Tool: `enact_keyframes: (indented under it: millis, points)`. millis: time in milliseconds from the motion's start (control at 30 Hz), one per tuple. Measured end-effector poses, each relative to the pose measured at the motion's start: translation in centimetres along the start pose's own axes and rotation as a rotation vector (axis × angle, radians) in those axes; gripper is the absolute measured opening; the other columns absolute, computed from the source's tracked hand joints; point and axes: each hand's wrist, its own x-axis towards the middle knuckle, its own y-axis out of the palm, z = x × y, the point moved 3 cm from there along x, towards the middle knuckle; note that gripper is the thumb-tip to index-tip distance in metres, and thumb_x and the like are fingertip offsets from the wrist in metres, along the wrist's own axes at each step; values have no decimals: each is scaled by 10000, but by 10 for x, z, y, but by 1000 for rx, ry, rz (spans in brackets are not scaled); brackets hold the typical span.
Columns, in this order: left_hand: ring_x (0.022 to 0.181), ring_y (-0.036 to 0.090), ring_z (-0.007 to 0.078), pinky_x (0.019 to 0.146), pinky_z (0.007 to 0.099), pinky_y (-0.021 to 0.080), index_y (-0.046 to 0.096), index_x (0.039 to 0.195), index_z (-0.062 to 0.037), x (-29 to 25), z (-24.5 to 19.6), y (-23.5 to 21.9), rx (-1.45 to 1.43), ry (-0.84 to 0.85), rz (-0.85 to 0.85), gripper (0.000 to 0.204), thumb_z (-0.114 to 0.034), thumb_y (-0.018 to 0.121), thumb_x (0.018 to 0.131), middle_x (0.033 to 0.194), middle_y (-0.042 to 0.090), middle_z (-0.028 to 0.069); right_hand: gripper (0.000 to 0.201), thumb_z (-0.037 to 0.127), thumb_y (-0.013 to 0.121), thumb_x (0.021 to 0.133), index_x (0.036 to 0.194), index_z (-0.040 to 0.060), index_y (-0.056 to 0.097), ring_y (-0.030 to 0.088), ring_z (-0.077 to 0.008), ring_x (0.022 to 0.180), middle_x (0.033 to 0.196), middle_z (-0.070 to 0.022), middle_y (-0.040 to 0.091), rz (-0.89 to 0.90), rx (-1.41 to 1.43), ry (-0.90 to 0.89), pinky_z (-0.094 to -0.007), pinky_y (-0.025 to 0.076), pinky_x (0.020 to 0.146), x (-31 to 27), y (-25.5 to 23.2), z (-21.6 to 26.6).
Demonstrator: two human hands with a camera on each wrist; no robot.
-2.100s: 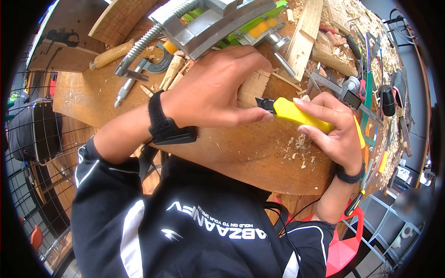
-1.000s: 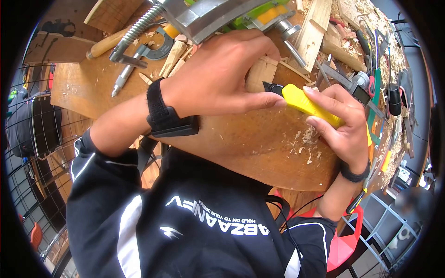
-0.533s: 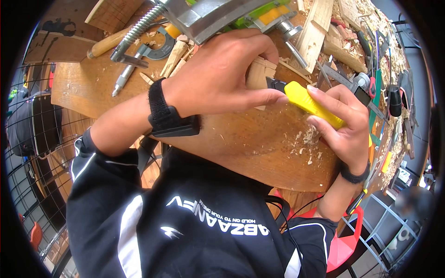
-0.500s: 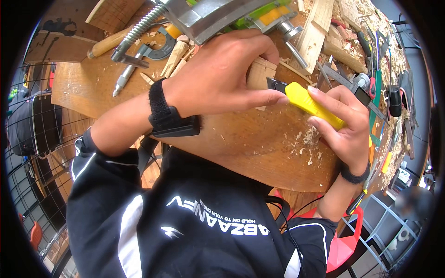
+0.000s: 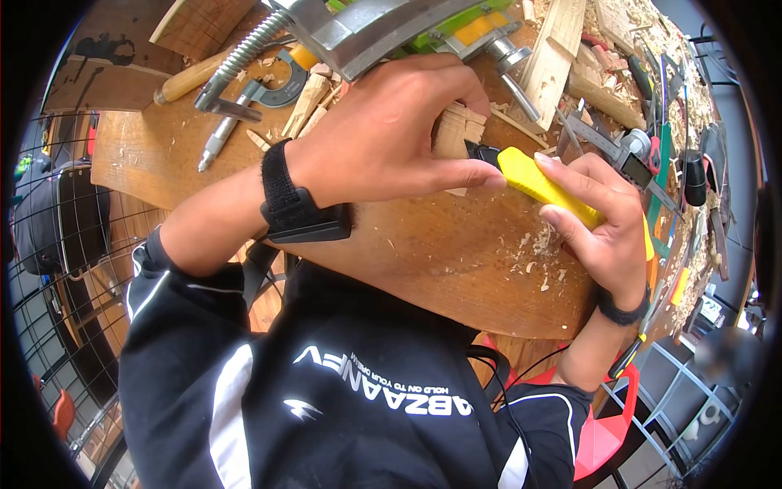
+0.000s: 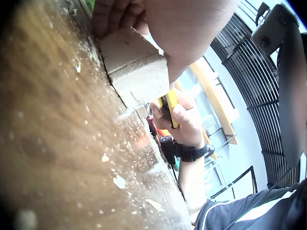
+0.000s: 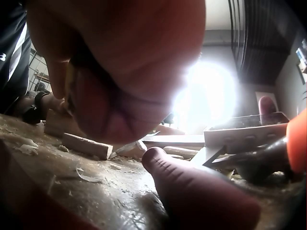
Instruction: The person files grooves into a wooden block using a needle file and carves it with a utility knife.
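Observation:
In the head view the left hand (image 5: 391, 138) grips a pale wood block (image 5: 458, 132) on the tabletop, its thumb stretched toward the knife. The right hand (image 5: 603, 216) is wrapped round a yellow utility knife (image 5: 547, 186), whose dark blade end touches or nearly touches the block's right side. The left thumb tip meets the knife's front end. From the left wrist view, the block (image 6: 136, 72) shows a line cut across its faces, with the right hand (image 6: 184, 122) holding the knife (image 6: 171, 108) behind it. The right hand (image 7: 120, 72) fills much of the right wrist view.
A metal vise (image 5: 358, 37) stands just beyond the left hand. A micrometer (image 5: 232, 130) and wood offcuts (image 5: 308, 102) lie left of it. Calipers (image 5: 631, 163), long wood strips (image 5: 554, 61) and heaped shavings (image 5: 643, 33) are at the right. Small shavings dot the tabletop (image 5: 432, 261).
Compared with the oldest frame, the hands, knife and block sit slightly further right in view. A cut now shows on the block's top face. Since half a second ago the blade end has shifted slightly left.

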Motion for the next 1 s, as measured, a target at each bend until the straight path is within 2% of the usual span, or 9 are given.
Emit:
enact_keyframes:
  millis: [100, 167, 300, 400, 567, 800, 1000]
  points:
    - [680, 639, 190, 536, 295, 492, 663, 1035, -9, 0, 2, 1, -9, 51, -27, 509, -320, 939, 742, 963, 672, 109, 510, 13, 804, 791, 1291, 85, 733, 615, -182, 749, 860, -95, 637, 1, 2, 9, -301, 482, 681, 0, 1, 0]
    - [675, 635, 173, 499, 280, 482, 654, 1025, -6, 0, 0, 0, -33, -22, 13, 505, -313, 939, 744, 956, 665, 106, 511, 13, 805, 792, 1292, 87, 733, 615, -184, 749, 860, -95, 638, -5, -6, -13, -301, 482, 682, 0, 1, 0]
    - [673, 634, 165, 492, 278, 483, 648, 1018, 0, 0, 1, 0, -46, -54, 33, 504, -312, 938, 749, 940, 656, 104, 515, 10, 808, 788, 1291, 89, 734, 615, -185, 752, 860, -93, 637, -8, -9, -11, -302, 483, 683, 1, 1, 0]
    - [665, 631, 157, 486, 274, 483, 643, 1007, 3, 0, 1, 0, -38, 12, -6, 501, -313, 936, 753, 929, 649, 103, 520, 5, 811, 783, 1290, 91, 735, 619, -186, 756, 860, -93, 638, -12, -9, -12, -304, 485, 686, 1, 2, 1]
    - [654, 622, 142, 463, 257, 481, 639, 998, 5, 0, 0, -2, -66, -68, 32, 492, -316, 929, 764, 920, 642, 100, 528, 3, 816, 776, 1289, 95, 736, 626, -191, 761, 862, -98, 640, -19, -25, -13, -307, 492, 694, 2, 2, 1]
    - [654, 619, 149, 466, 260, 476, 638, 994, 5, 0, 1, -1, -59, -69, 43, 496, -326, 927, 765, 912, 637, 101, 538, 2, 822, 768, 1289, 104, 737, 626, -192, 749, 859, -99, 637, -22, -35, -7, -309, 494, 683, 1, 2, 3]
    - [650, 608, 157, 528, 279, 463, 648, 998, -5, -1, 4, 2, -35, -90, 45, 514, -348, 937, 748, 902, 636, 99, 547, 5, 830, 761, 1289, 115, 739, 626, -196, 741, 855, -100, 634, -33, -58, -21, -311, 495, 675, 1, 2, 4]
